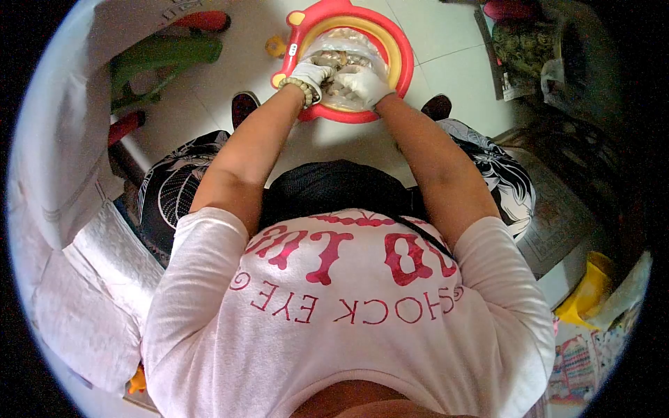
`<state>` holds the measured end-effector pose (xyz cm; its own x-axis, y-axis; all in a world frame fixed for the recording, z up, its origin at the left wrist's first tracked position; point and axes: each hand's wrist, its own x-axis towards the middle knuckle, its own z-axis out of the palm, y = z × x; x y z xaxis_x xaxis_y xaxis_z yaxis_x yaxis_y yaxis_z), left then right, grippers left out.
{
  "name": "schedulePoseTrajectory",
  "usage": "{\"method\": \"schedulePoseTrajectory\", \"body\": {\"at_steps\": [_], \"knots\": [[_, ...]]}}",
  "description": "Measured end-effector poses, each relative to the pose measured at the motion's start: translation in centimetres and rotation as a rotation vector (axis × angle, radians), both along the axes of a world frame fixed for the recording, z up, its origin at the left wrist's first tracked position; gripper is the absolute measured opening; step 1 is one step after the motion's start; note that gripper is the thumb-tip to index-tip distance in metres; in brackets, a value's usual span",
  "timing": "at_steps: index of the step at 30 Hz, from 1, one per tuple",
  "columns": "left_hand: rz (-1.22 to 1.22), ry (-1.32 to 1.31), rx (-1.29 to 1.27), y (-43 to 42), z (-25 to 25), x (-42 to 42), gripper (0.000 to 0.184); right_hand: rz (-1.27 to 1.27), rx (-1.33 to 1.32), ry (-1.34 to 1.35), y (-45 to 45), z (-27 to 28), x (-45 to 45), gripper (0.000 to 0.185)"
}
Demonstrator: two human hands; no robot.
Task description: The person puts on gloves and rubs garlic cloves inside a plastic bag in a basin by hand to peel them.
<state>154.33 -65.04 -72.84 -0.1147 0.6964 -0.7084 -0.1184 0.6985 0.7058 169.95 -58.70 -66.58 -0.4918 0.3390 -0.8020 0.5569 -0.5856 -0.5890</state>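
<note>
A round red and yellow basin (405, 56) stands on the tiled floor at the top centre, lined with clear plastic that holds small brownish and grey pieces (341, 43). Both hands wear white gloves and reach into it. My left hand (317, 72), with a beaded bracelet (300, 86) at the wrist, has its fingers bent over the pieces at the basin's left side. Close beside it, my right hand (364, 85) is curled over the pieces. The fingertips of both hands nearly meet, and what they pinch, if anything, is too small to make out.
White floor tiles (446, 35) surround the basin. Green and red furniture parts (167, 61) stand at the upper left. Dark objects and a clear bag (555, 75) are at the upper right. A yellow object (589, 289) lies at the lower right, white cloth (90, 306) at the left.
</note>
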Motion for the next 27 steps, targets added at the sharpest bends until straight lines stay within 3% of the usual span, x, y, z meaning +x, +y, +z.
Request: {"method": "schedulePoseTrajectory", "body": {"at_steps": [3,4,6,8,10,12,15,18,20,22,24,25,26,27], "knots": [[0.351,-0.421,0.049,0.6,4.2,0.5,0.034,-0.106,-0.155,0.065,0.8,1.2,-0.4,0.033],[0.354,-0.419,0.052,0.5,3.9,0.5,0.034,-0.141,-0.208,0.086,0.9,1.6,-0.4,0.034],[0.349,-0.347,-0.047,0.7,1.7,0.3,0.027,-0.008,0.002,0.233,1.0,2.2,-0.2,0.036],[0.370,-0.434,-0.059,0.5,-0.8,0.4,0.025,0.033,-0.005,0.161,0.9,1.0,-0.7,0.035],[0.218,-0.071,0.104,0.3,-4.4,0.6,0.035,0.071,-0.015,0.088,0.7,-0.9,-0.5,0.033],[0.139,0.110,0.181,0.3,-3.7,0.5,0.040,0.073,0.048,0.120,0.6,-1.5,-0.2,0.031],[0.098,-0.011,0.140,0.5,-0.1,0.3,0.044,0.087,0.038,0.119,0.8,-1.3,0.1,0.030],[0.103,0.033,0.078,0.9,6.0,0.5,0.033,0.079,0.051,0.151,0.7,-2.9,0.5,0.030],[0.175,-0.148,0.006,1.0,8.3,0.7,0.031,-0.056,-0.041,0.194,0.6,-1.5,0.3,0.029],[0.292,-0.308,-0.012,0.7,6.6,1.0,0.031,-0.192,-0.132,0.233,0.5,-0.4,0.3,0.028],[0.409,-0.464,-0.027,0.5,3.5,0.7,0.030,-0.251,-0.003,0.111,1.0,-0.7,0.5,0.030],[0.083,0.052,-0.002,0.3,1.3,0.1,0.032,-0.253,-0.003,0.112,1.4,-1.7,0.9,0.030],[-0.247,0.564,0.023,0.5,1.4,-0.2,0.034,-0.004,0.238,-0.054,1.9,-2.3,1.4,0.035],[-0.250,0.565,0.023,0.5,1.5,-0.1,0.034,0.122,0.356,-0.135,2.1,-2.8,1.9,0.037]]}}
